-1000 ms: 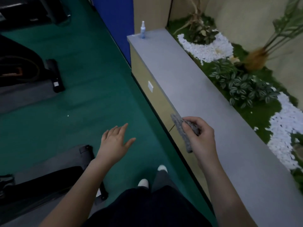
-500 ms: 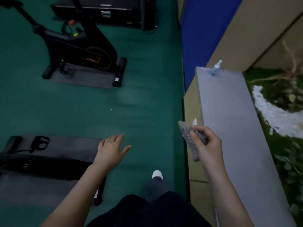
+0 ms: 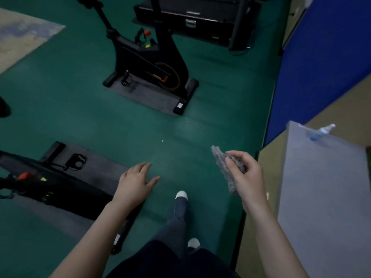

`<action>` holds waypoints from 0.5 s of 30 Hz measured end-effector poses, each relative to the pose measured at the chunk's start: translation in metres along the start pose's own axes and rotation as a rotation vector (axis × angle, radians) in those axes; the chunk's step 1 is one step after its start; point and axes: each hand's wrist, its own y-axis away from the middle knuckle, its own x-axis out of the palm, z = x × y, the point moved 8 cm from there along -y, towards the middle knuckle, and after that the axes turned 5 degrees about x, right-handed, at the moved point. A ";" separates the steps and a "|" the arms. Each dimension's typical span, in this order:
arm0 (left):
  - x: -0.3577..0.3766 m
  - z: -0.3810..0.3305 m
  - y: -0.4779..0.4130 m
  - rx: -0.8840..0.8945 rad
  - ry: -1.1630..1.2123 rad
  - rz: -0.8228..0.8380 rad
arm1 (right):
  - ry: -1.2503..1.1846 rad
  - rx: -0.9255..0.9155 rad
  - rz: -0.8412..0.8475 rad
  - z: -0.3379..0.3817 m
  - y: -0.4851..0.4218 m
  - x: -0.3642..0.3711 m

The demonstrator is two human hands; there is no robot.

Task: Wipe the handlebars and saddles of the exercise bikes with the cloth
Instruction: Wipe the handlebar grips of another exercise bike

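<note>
My right hand (image 3: 248,177) grips a folded grey cloth (image 3: 224,167) in the air, beside the grey ledge. With straight, spread fingers, my left hand (image 3: 136,182) hovers over the green floor and holds nothing. A black exercise bike (image 3: 148,65) stands on a grey mat ahead at the centre; its saddle and handlebars are cut off by the top edge. Part of a second black bike (image 3: 48,185) lies low at the left on its own mat, close to my left hand.
A grey-topped ledge (image 3: 325,197) runs along the right, with a small spray bottle (image 3: 321,131) at its far end. A blue wall panel (image 3: 321,67) stands behind it. A black treadmill base (image 3: 192,19) sits at the back. My feet stand on the green floor (image 3: 70,117).
The view has swung left, away from the ledge and plants, toward the bikes. Both hands keep their poses; the right still grips the cloth.
</note>
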 end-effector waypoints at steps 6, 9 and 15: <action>-0.016 0.022 -0.078 -0.051 0.011 -0.003 | 0.067 -0.082 0.099 0.035 -0.074 0.057; -0.026 0.030 -0.115 -0.071 0.040 0.003 | 0.105 -0.084 0.129 0.053 -0.114 0.079; -0.055 0.046 -0.173 -0.102 0.068 -0.019 | 0.126 -0.086 0.152 0.085 -0.181 0.117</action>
